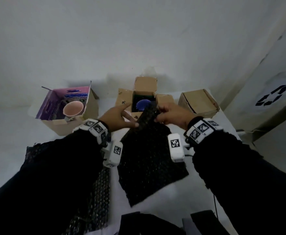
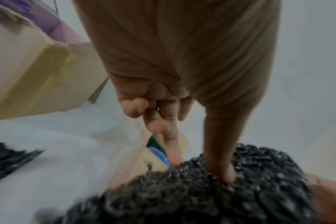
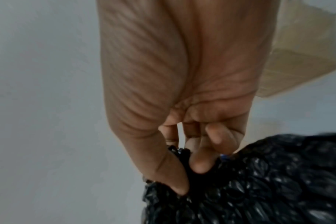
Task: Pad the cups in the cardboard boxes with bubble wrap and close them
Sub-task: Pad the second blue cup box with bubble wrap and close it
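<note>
Both hands hold one black sheet of bubble wrap [image 1: 149,150] by its top edge, right at the open middle box [image 1: 144,95] near the far edge of the tabletop [image 1: 11,150]. I think the sheet is held up there so it can go down into the box beside the blue cup [image 1: 143,104] inside.

The right hand [image 1: 172,114] pinches the sheet between thumb and curled fingers [image 3: 200,165]. The left hand [image 1: 120,116] reaches forward, its thumb and a straight finger [image 2: 173,151] pressed on the sheet's edge. Both arms stretch out in dark sleeves.

The left box [image 1: 67,109] is open with a pink cup [image 1: 73,108] inside. The right box [image 1: 199,101] looks closed. More bubble wrap [image 1: 94,200] lies near the tabletop's front edge.
</note>
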The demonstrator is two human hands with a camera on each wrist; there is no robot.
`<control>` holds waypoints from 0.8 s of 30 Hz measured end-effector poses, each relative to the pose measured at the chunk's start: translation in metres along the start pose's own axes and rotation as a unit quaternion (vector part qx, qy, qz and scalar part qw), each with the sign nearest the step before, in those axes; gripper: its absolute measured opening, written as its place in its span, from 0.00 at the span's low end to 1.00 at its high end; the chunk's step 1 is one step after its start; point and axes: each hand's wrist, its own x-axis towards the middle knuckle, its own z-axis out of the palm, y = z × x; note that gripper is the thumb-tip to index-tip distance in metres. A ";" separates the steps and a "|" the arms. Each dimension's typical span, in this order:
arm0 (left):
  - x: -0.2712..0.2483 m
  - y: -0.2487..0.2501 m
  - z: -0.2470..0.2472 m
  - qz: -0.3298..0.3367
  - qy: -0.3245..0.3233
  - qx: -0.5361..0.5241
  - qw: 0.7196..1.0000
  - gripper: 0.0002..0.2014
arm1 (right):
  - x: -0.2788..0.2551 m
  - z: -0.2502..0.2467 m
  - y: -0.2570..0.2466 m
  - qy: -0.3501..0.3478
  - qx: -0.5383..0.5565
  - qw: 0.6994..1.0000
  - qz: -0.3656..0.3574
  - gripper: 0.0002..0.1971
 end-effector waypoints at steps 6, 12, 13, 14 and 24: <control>0.008 0.046 -0.038 -0.009 0.054 -0.063 0.996 0.26 | 0.010 -0.032 -0.059 0.035 0.052 0.995 -0.073 0.13; 0.020 0.044 -0.044 -0.128 0.012 -0.215 0.968 0.37 | 0.021 -0.047 -0.098 0.051 0.136 0.980 -0.136 0.17; 0.026 0.041 -0.044 -0.135 -0.006 -0.262 0.956 0.37 | 0.023 -0.049 -0.101 0.050 0.154 0.977 -0.141 0.18; 0.030 0.041 -0.046 -0.137 -0.026 -0.320 0.937 0.37 | 0.025 -0.052 -0.104 0.044 0.171 0.974 -0.143 0.19; 0.082 0.045 -0.097 0.053 0.283 -0.170 0.942 0.08 | 0.068 -0.088 -0.115 0.235 0.087 0.956 -0.155 0.10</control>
